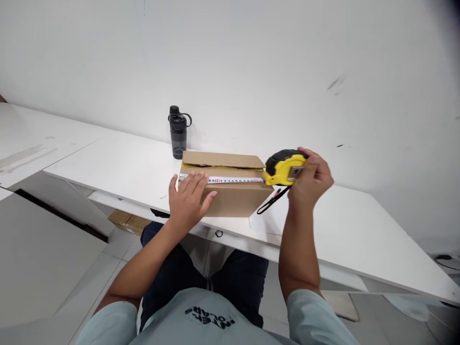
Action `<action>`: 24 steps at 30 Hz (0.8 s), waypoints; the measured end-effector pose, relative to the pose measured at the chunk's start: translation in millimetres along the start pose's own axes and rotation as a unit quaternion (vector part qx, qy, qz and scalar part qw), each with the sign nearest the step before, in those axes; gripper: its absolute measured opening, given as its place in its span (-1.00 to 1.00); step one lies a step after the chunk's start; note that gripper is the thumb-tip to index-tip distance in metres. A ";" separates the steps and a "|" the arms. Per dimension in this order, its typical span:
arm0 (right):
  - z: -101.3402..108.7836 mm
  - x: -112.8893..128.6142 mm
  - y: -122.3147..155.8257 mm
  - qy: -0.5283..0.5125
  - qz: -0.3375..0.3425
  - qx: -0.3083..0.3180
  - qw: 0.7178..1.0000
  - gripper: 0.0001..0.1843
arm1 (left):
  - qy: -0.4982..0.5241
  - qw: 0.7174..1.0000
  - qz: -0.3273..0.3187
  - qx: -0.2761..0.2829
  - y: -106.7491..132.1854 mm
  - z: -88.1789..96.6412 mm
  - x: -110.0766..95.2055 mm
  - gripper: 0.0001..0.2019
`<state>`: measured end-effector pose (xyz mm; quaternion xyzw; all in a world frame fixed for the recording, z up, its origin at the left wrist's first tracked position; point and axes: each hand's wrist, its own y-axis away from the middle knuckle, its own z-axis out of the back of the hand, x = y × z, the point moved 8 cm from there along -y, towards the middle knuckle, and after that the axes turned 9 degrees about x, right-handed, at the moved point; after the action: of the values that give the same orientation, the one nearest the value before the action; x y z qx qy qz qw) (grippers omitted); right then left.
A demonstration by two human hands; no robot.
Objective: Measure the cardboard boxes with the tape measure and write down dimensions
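Note:
A closed cardboard box (233, 202) stands on the white desk in front of me. Across its top lies the white blade (233, 180) of a tape measure, pulled out from left to right. My left hand (189, 196) rests with fingers spread over the blade near its metal end, pressing it on the box's left part. At the box's right edge my right hand (312, 177) is wrapped round the yellow and black tape measure (285, 168). A black wrist strap (271, 203) dangles from its case. The blade's end is partly covered by my left fingers.
A dark shaker bottle (178, 134) stands behind the box's left corner, near the wall. A paper sheet (266, 223) and a red-and-black pen (276, 193) lie right of the box. Below the white desk (359, 225), brown boxes (128, 222) sit at the left.

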<state>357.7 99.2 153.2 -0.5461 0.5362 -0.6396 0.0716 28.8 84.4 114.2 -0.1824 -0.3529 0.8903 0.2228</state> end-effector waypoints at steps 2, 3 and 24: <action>23.7 -22.5 -8.4 -0.030 -0.003 -0.031 0.999 -0.46 | 0.001 1.000 -0.002 -0.010 -0.4 1.0 -0.5 -0.62; 33.0 -33.9 -10.9 -0.040 -0.014 -0.039 0.998 -0.43 | 0.003 1.000 -0.002 -0.017 -0.4 1.1 -1.1 -0.63; 23.8 -59.0 8.2 -0.126 -0.071 -0.034 0.989 -0.43 | 0.012 0.998 0.002 -0.069 2.0 -6.2 -0.7 -0.61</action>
<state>395.3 121.2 106.2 -0.6612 0.5038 -0.5509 0.0742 31.9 86.2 108.6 -0.2084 -0.4100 0.8622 0.2123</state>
